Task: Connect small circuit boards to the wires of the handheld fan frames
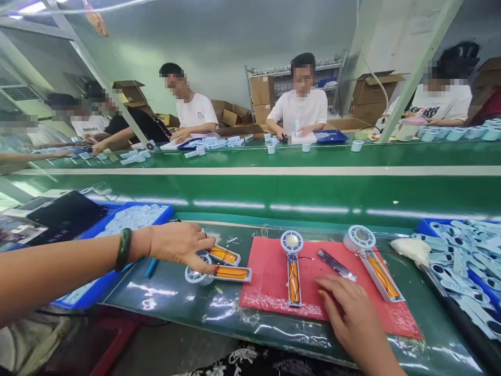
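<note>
My left hand (182, 246) reaches over two opened handheld fans at the left of the red mat (266, 297). Its thumb and fingers close around the head end of the rear fan (226, 255), partly hidden beneath them; the thumb also overlaps the front fan (230, 273). Both show orange batteries and thin wires in their handles. My right hand (350, 310) rests on the mat with slightly bent fingers apart, holding nothing. Another opened fan (293, 271) lies mid-mat, and one more fan (378, 266) lies at the right. Just beyond my right fingertips is a dark, shiny strip (336, 264).
A blue tray (168, 214) of pale blue parts stands left; pale blue handle shells (465, 261) fill another at right. A black-handled tool (442, 292) with a white wrapped end lies beside them. Across the green conveyor (313, 193), several people work at a bench.
</note>
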`<state>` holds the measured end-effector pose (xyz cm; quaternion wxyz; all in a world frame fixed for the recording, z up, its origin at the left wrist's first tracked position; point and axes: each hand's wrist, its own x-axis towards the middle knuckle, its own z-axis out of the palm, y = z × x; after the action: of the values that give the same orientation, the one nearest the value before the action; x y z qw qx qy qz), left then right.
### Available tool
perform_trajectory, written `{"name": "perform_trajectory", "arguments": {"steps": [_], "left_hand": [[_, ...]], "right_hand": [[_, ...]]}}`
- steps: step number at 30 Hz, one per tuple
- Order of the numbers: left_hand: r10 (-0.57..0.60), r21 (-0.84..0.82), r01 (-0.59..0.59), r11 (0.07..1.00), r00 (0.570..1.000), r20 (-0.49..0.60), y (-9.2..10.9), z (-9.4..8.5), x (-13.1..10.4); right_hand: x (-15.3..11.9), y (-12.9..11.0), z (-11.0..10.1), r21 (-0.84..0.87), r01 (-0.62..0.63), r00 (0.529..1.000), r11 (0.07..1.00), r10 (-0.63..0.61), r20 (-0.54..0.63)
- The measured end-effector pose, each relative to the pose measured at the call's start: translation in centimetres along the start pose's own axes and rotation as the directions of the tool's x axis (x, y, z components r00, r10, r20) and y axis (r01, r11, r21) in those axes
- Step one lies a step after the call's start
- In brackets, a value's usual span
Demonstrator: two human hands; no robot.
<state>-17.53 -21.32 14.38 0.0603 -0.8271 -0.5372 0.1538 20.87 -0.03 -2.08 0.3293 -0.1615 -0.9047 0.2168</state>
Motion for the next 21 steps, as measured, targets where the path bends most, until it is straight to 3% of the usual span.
{"name": "perform_trajectory", "arguments": {"steps": [2,4,8,11,14,16,18,20,21], "left_hand": [[0.185,0.033,-0.191,0.981,0.974,0.129,-0.3,0.9,1.0],[0.224,0.063,-0.236,0.970,0.961,0.160,-1.6,1.6,2.3],[0.278,0.105,-0.277,0.955,0.961,0.006,-4.5,1.4,3.8],[0.217,0.039,-0.214,0.976,0.970,-0.110,-4.1,0.4,3.5],[0.016,-0.089,-0.049,0.995,0.940,-0.340,0.7,-0.2,3.8],[-0.309,-0.357,0.146,0.922,0.835,-0.456,5.7,0.0,5.2],[-0.626,-0.719,0.249,0.649,0.712,-0.319,10.3,0.6,7.7],[-0.763,-0.859,0.282,0.429,0.622,-0.177,13.5,1.1,10.4],[-0.796,-0.885,0.295,0.360,0.591,-0.127,14.3,1.2,11.7]], "right_hand": [[0.0,-0.1,-0.1,0.016,-0.016,1.000,1.000,0.016,0.000],[0.1,-0.3,-0.4,0.029,-0.031,1.000,0.999,0.030,0.006],[0.5,-0.7,-0.9,0.071,-0.047,0.999,0.996,0.046,0.023],[0.9,-1.0,-1.1,0.106,-0.070,0.998,0.992,0.069,0.005],[1.1,-1.3,-1.1,0.148,-0.092,0.995,0.985,0.096,-0.022],[1.4,-1.6,-1.3,0.183,-0.109,0.993,0.977,0.115,-0.022],[2.0,-2.1,-1.5,0.213,-0.114,0.992,0.970,0.123,-0.028],[2.8,-2.6,-1.9,0.224,-0.090,0.992,0.970,0.107,-0.064],[3.3,-2.8,-2.0,0.221,-0.070,0.992,0.973,0.091,-0.082]]}}
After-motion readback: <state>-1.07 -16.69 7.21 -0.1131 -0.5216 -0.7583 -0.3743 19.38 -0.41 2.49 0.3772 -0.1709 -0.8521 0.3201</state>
